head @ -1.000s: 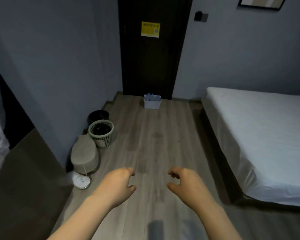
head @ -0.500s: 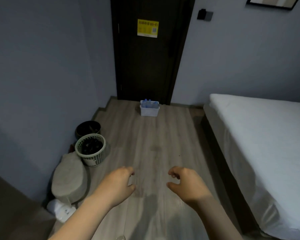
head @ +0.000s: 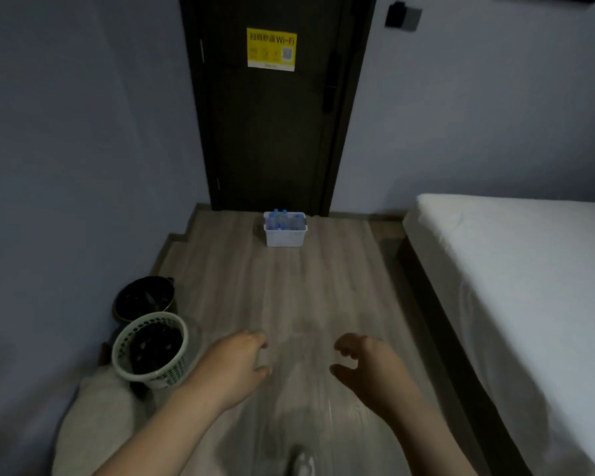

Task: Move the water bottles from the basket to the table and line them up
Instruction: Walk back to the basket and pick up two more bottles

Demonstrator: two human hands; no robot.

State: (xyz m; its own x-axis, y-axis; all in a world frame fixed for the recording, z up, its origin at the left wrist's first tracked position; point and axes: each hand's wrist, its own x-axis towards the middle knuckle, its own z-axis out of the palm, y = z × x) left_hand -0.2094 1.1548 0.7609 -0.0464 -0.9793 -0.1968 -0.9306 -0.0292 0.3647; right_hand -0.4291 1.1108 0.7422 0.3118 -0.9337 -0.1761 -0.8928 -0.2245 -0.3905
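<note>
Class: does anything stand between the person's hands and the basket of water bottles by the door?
Nothing visible does. Bare floor runs from the left hand and right hand to the basket. Two bins stand off to the left, the bed to the right.

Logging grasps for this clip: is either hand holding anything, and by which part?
Nothing is held. Left hand and right hand are loosely curled, empty; the bottles sit in the basket.

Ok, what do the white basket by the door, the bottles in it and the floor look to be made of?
White basket: likely matte plastic, with thin, even moulded walls.
Water bottles: probably clear plastic, with see-through bodies and blue caps.
Floor: wood-look planks, grey-brown grain, slight sheen. Whether it is laminate or real wood, I cannot tell.
</note>
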